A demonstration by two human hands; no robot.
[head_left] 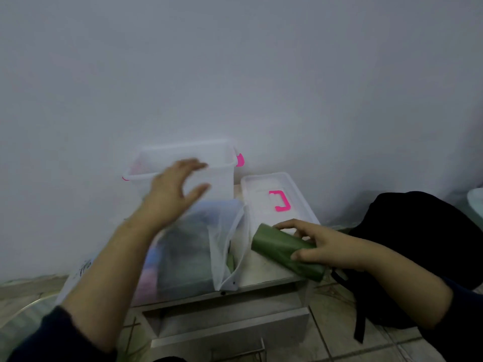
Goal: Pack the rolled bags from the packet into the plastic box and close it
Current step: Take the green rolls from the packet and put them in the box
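A clear plastic box with pink clips stands open against the wall. Its lid, with a pink handle, lies flat to the right of it. In front of the box lies a translucent packet with its mouth open; darker rolls show dimly through it. My left hand hovers, blurred, in front of the box with fingers spread and nothing in it. My right hand grips a green rolled bag just right of the packet, near the lid's front edge.
Everything sits on a low white cabinet whose drawer below is pulled partly out. A black bag with a strap lies on the tiled floor at the right. A white printed bag lies at the left.
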